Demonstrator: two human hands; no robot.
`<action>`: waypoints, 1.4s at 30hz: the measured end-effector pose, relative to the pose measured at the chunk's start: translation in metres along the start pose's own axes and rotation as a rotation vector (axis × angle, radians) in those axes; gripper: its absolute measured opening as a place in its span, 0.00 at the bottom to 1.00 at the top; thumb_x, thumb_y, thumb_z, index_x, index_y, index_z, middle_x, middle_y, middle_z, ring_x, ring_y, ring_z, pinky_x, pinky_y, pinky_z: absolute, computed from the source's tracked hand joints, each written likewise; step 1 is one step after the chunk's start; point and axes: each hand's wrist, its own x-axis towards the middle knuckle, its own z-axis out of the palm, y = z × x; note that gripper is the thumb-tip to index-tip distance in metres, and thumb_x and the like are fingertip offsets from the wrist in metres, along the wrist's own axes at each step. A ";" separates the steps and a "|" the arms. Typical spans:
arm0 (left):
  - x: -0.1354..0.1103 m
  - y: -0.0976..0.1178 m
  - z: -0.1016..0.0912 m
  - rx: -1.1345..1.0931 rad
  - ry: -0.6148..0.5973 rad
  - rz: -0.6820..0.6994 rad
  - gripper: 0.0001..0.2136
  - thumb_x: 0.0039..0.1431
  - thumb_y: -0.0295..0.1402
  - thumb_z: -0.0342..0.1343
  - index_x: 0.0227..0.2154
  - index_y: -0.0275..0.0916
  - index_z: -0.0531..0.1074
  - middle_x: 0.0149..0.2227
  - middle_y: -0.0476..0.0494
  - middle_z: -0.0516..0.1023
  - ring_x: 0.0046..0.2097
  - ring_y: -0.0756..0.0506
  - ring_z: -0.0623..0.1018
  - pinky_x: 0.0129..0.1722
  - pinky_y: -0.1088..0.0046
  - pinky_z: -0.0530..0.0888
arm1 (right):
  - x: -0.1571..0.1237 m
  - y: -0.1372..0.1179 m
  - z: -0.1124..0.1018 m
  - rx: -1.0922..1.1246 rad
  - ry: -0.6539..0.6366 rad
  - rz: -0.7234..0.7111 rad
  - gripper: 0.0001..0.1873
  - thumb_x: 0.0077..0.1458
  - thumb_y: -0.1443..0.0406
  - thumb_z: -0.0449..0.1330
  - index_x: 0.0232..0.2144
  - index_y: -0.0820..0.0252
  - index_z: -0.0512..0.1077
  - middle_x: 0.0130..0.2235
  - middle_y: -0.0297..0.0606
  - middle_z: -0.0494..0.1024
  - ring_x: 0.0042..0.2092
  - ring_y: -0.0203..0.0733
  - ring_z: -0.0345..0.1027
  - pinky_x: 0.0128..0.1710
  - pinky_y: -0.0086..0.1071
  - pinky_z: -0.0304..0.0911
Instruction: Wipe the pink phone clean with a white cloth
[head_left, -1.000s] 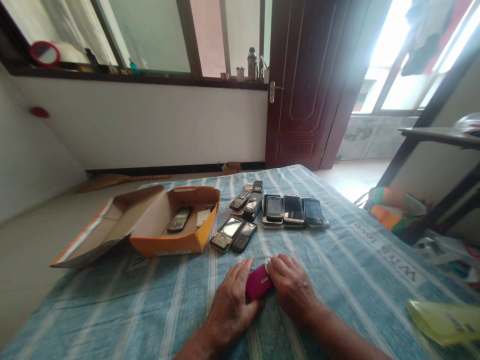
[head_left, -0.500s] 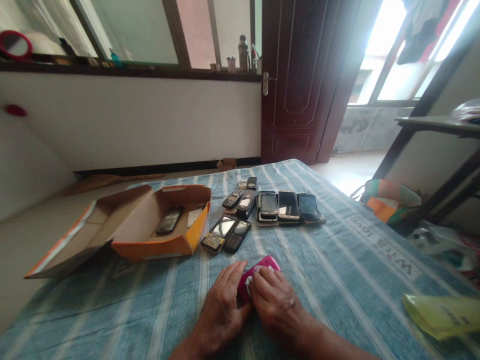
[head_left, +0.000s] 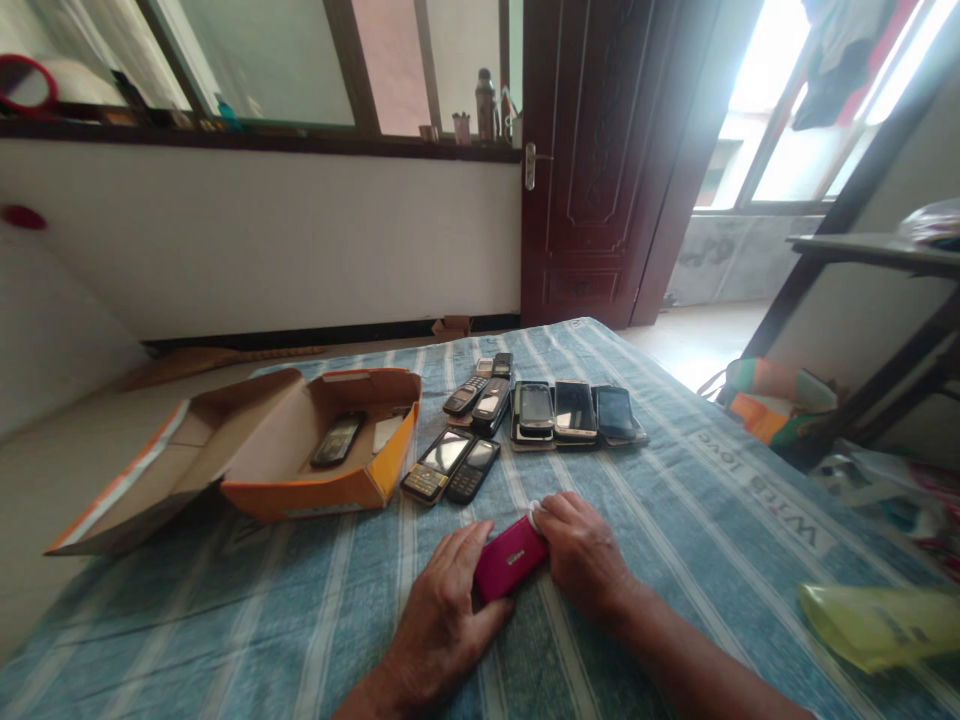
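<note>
Several phones and an open orange box lie beyond the left hand, gripping a pink phone, and right hand, pinching a white wad.

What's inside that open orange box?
In the orange box, a dark phone lies face up, with a pale flat item toward the right. The near side hides the floor just behind it, so anything there can't be seen.
</note>
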 end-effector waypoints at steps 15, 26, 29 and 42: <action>0.002 -0.001 0.002 0.019 0.091 0.129 0.25 0.48 0.30 0.59 0.51 0.36 0.67 0.45 0.36 0.79 0.45 0.39 0.80 0.45 0.64 0.79 | -0.006 -0.032 -0.007 0.074 0.082 -0.297 0.15 0.64 0.70 0.45 0.34 0.63 0.71 0.33 0.41 0.72 0.38 0.44 0.61 0.37 0.37 0.58; 0.004 0.007 -0.005 0.056 0.044 0.103 0.25 0.46 0.30 0.60 0.50 0.36 0.68 0.45 0.37 0.79 0.46 0.38 0.79 0.46 0.62 0.79 | 0.004 0.007 -0.003 0.051 0.012 0.032 0.12 0.57 0.75 0.53 0.26 0.60 0.70 0.32 0.38 0.72 0.37 0.41 0.62 0.38 0.32 0.57; 0.004 0.006 -0.005 0.064 0.047 0.115 0.25 0.46 0.30 0.62 0.50 0.35 0.68 0.45 0.36 0.79 0.46 0.38 0.80 0.46 0.63 0.79 | 0.006 0.013 -0.003 0.059 0.030 0.086 0.12 0.55 0.76 0.53 0.27 0.59 0.72 0.33 0.38 0.73 0.38 0.41 0.63 0.39 0.31 0.58; 0.004 0.000 -0.004 0.018 0.147 0.154 0.18 0.59 0.41 0.57 0.48 0.34 0.69 0.41 0.37 0.81 0.41 0.42 0.82 0.40 0.69 0.80 | 0.003 0.029 0.006 0.258 0.113 0.176 0.18 0.51 0.77 0.51 0.32 0.56 0.78 0.37 0.38 0.77 0.41 0.40 0.68 0.45 0.31 0.64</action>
